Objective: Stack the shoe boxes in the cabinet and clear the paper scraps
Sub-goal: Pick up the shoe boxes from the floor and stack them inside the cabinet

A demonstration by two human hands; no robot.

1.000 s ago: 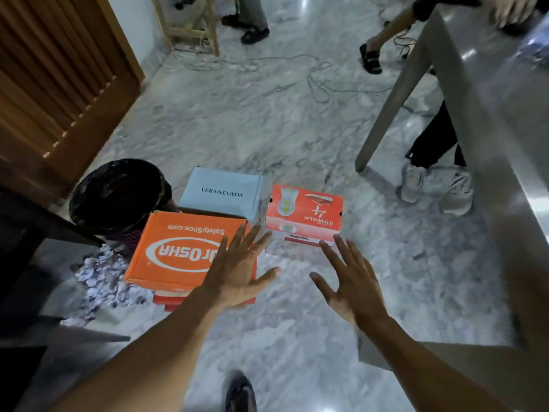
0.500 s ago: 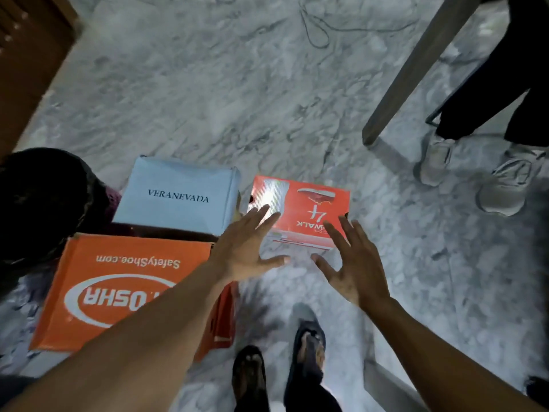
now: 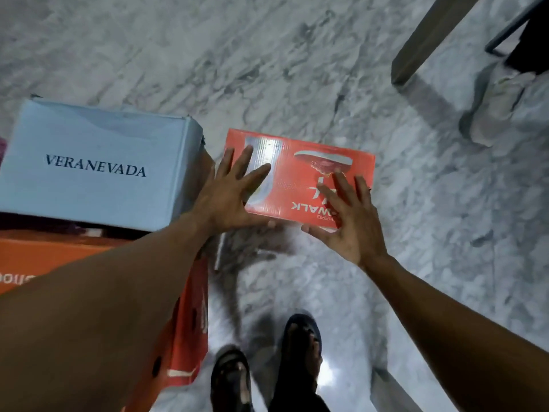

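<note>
Red shoe box (image 3: pixel 300 185) lies flat on the marble floor (image 3: pixel 297 69), beneath both hands. The left hand (image 3: pixel 231 197) spreads straight fingers over the box's left end, thumb at its near edge. The right hand (image 3: pixel 347 221) is spread the same way over its right half. Neither hand grips it, and I cannot tell whether they touch the lid. A blue shoe box (image 3: pixel 98 168) sits just left of the red box, and an orange shoe box (image 3: pixel 44 257) lies left of it, nearer the person.

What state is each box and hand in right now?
Red shoe box, closed, flat on the floor.
Light blue box, lid shut.
Orange box, closed, partly hidden.
Left hand, open, fingers spread over the red box.
Right hand, open, fingers spread over the red box.
</note>
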